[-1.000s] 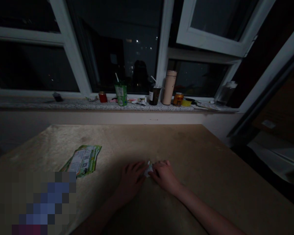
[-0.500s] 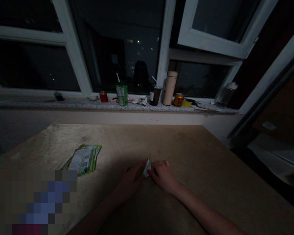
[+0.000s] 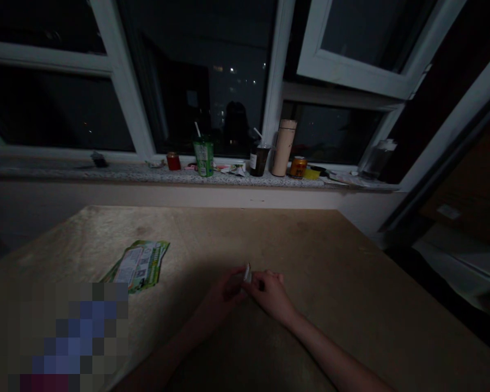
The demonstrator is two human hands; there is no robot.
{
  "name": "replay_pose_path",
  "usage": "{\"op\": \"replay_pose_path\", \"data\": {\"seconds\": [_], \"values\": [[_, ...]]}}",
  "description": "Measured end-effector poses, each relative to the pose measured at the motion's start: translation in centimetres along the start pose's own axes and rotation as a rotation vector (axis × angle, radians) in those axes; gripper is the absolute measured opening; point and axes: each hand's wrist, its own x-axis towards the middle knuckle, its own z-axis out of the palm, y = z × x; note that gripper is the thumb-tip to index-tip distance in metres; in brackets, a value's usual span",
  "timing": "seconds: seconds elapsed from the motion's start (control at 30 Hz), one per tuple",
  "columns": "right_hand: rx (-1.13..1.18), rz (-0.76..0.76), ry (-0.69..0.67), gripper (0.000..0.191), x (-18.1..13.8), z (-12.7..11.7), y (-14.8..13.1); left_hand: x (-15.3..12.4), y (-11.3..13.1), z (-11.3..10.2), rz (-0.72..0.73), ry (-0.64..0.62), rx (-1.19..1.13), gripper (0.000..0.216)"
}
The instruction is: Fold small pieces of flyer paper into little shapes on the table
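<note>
A small folded piece of pale paper (image 3: 247,272) stands on edge between my two hands, low in the middle of the wooden table (image 3: 330,272). My left hand (image 3: 222,296) pinches it from the left with closed fingers. From the right, my right hand (image 3: 269,294) pinches it too, fingers curled. Both forearms reach in from the bottom of the view. The room is dim.
A stack of green printed leaflets (image 3: 139,264) lies on the table to the left. The stone windowsill (image 3: 106,173) carries a green cup with a straw (image 3: 203,155), a dark cup (image 3: 259,158), a tall beige flask (image 3: 283,148) and small cans (image 3: 298,166). A pixelated patch covers the bottom left.
The paper, lying flatter between my hands before, now stands upright. Both hands have drawn closer together and lifted slightly off the table.
</note>
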Motion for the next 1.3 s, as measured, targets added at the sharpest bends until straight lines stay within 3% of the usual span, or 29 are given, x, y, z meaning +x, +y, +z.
{"op": "replay_pose_path", "data": {"seconds": [0.3,0.47,0.53,0.7,0.97,1.13,1.3], "values": [[0.134,-0.122,0.002,0.022,-0.15,-0.17,-0.11,0.49,-0.76,-0.61,-0.060,-0.023,0.016,0.069],[0.165,-0.109,-0.009,0.022,-0.10,-0.14,-0.42,0.52,-0.47,-0.36,-0.039,-0.015,0.084,0.045],[0.201,-0.095,-0.003,0.026,-0.06,0.04,-0.45,0.38,-0.26,-0.17,-0.034,0.029,0.127,0.046],[0.477,-0.062,-0.067,0.026,-0.09,0.27,-0.39,0.14,-0.06,0.07,-0.036,0.111,0.176,0.056],[0.901,0.022,-0.111,0.036,-0.04,-0.12,-0.84,0.11,-0.45,-0.13,-0.030,0.115,0.111,0.057],[1.053,0.079,-0.121,0.045,0.03,-0.14,-0.77,0.14,-0.33,-0.22,-0.034,0.118,0.093,0.056],[1.146,0.106,-0.193,0.039,0.06,-0.49,-0.39,0.28,-0.24,-0.62,-0.037,0.096,0.060,0.051]]}}
